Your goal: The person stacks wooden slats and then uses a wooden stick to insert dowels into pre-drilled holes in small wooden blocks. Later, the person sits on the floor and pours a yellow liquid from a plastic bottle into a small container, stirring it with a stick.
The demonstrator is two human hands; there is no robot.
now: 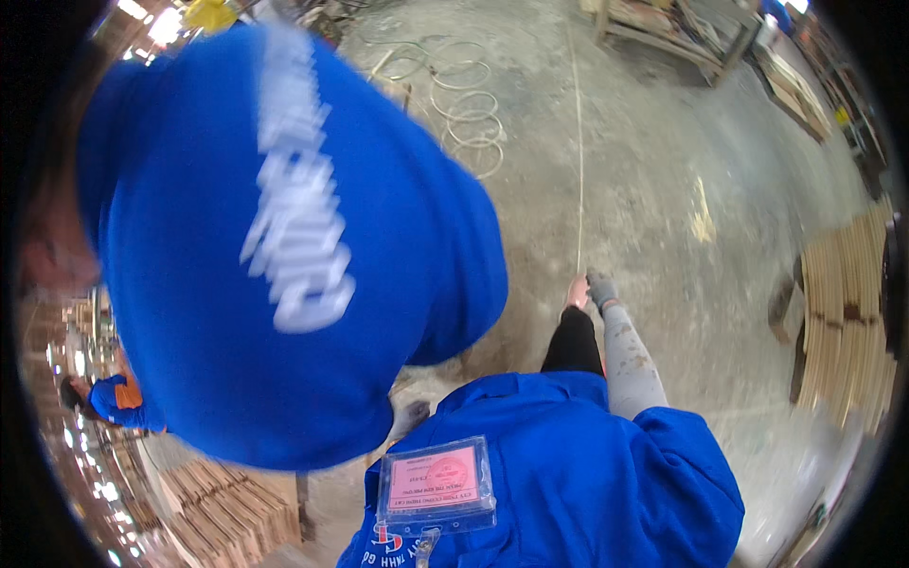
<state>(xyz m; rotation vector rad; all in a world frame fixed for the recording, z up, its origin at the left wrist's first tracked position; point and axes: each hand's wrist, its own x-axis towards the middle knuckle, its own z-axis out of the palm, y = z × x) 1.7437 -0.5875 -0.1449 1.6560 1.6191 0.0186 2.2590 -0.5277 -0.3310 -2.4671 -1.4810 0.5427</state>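
thin pale strip (579, 142) (a slat or a cord, too slim to tell at this range) runs almost straight up the view, from the hands out across the concrete floor (663, 189) toward the far pallets. its near end sits at the right hand (599, 287), which wears a grey glove and appears to be pressed together around that end; the grip itself is small and partly turned away, so that closure is a judgement rather than a clear sighting. a grey sleeve runs back from the glove to a blue jacket at the lower edge of the view. just beside the glove, touching or nearly so, is the left hand (577, 292), bare and pinkish above a black sleeve; whether its fingers are curled or spread cannot be told. both arms reach forward together, which fits steadying the strip's end low and in line with its length along the floor.

further out, loops of pale hose or wire (464, 114) lie coiled on the floor to the left of the strip. stacked curved wooden slats (843, 312) stand at the right. a second person in a blue shirt (284, 246) fills the left of the view, very close and blurred. a clear badge holder with a pink card (437, 483) hangs on the jacket.
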